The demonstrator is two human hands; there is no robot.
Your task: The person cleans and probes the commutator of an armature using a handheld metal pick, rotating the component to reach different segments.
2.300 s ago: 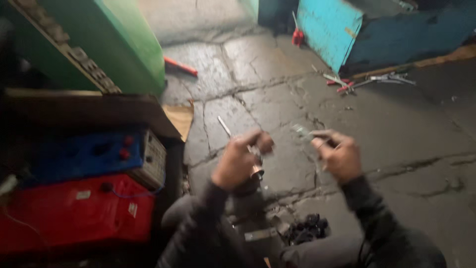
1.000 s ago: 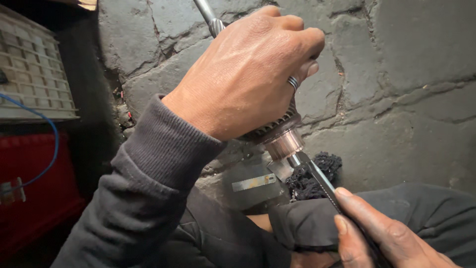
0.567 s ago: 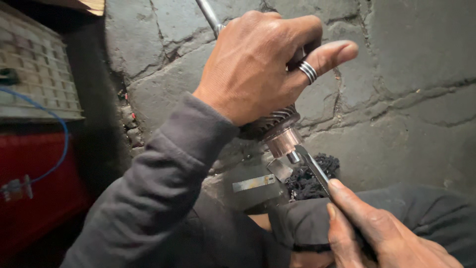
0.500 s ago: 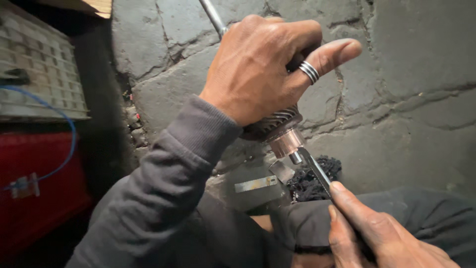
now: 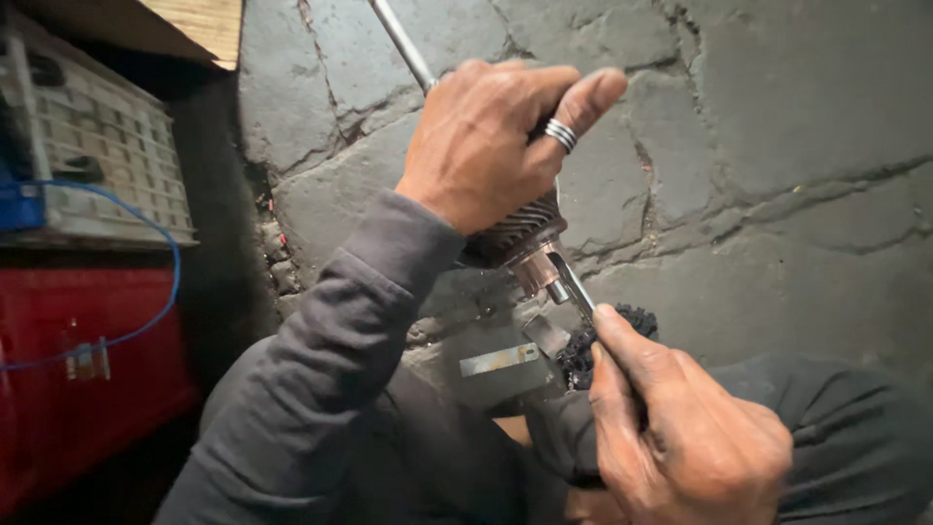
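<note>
My left hand (image 5: 491, 141) is closed around a dark ribbed motor armature (image 5: 513, 233) with a copper end (image 5: 533, 269); a ring sits on one finger. A thin steel shaft (image 5: 400, 41) sticks out above the hand. My right hand (image 5: 680, 428) grips a slim metal tool (image 5: 575, 289) whose tip touches the small stub at the armature's copper end. Both arms wear dark grey sleeves.
Cracked grey stone floor (image 5: 777, 126) lies beneath. A red case (image 5: 78, 379) with a blue wire (image 5: 155, 233) and a pale grille-fronted box (image 5: 97, 156) stand at left. A black bristly clump (image 5: 593, 340) and a flat metal strip (image 5: 498, 360) lie near my knees.
The view has closed in on my hands. My left hand and the armature rose and shifted right slightly, and my right hand has kept the tool at the armature's end.
</note>
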